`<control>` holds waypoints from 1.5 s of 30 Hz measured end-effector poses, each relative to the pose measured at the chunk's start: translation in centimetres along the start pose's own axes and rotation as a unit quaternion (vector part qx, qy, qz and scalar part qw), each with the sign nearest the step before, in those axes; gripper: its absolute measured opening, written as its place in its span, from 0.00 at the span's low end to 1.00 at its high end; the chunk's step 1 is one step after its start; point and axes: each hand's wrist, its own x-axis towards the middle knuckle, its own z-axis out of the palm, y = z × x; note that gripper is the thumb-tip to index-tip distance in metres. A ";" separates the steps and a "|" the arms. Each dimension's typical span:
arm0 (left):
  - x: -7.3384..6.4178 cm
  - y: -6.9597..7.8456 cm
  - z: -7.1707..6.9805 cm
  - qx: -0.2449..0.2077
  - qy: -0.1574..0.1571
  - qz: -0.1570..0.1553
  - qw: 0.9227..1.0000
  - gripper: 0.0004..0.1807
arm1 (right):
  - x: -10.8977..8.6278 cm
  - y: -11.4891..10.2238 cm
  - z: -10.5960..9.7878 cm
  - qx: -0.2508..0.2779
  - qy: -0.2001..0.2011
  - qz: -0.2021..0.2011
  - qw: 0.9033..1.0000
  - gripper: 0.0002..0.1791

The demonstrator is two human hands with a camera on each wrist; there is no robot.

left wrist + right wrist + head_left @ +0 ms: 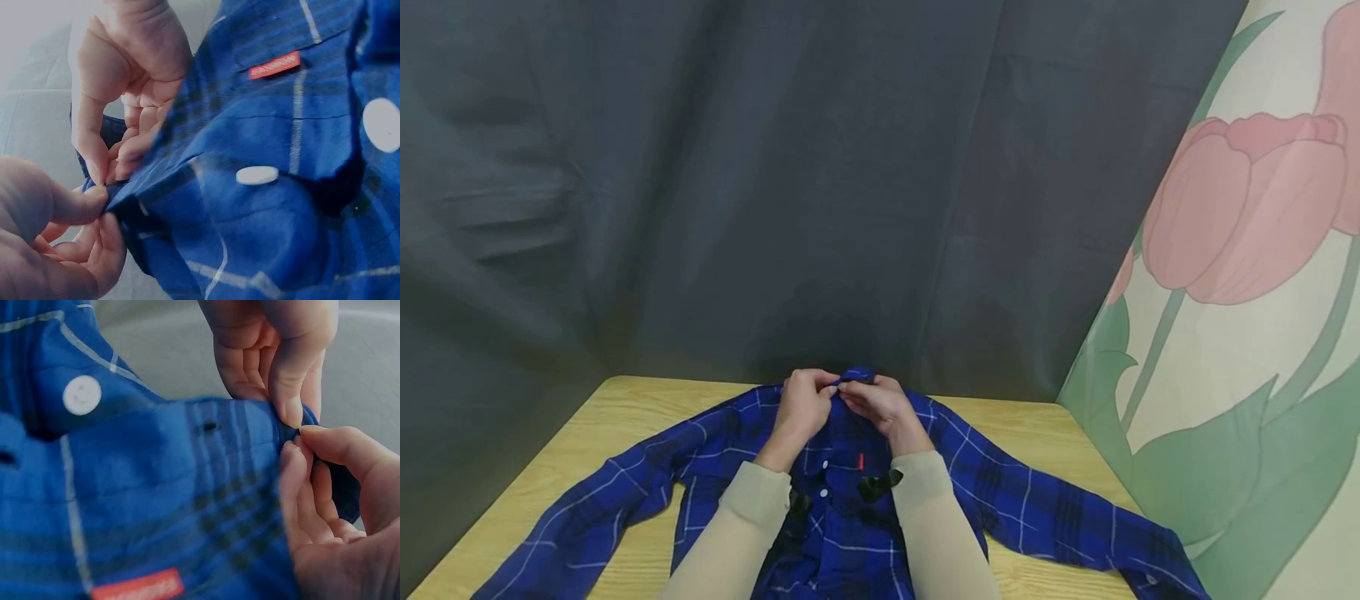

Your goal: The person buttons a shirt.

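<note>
A blue plaid shirt (pixel 857 546) lies front side up on the table, sleeves spread to both sides. At its collar (pixel 858 373), my left hand (pixel 803 408) and right hand (pixel 883 406) meet with thumbs and fingertips pinching the cloth edge. In the left wrist view the left hand (pixel 56 231) grips the edge from the lower left, and the right hand (pixel 128 81) pinches it from above. A white button (pixel 82 395) and a buttonhole (pixel 209 427) show on the placket in the right wrist view. What lies between the fingertips is mostly hidden.
The light wooden table (pixel 1030 429) runs back to a dark grey curtain (pixel 820 183). A wall with painted tulips (pixel 1247 208) stands on the right. A red label (pixel 861 462) marks the shirt's chest. The right sleeve's cuff (pixel 1157 567) hangs near the table's right edge.
</note>
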 end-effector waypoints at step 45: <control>0.3 -2.8 -0.8 0.154 -0.248 0.019 0.956 0.17 | 0.1 0.4 -3.2 -0.075 0.011 -0.023 0.997 0.08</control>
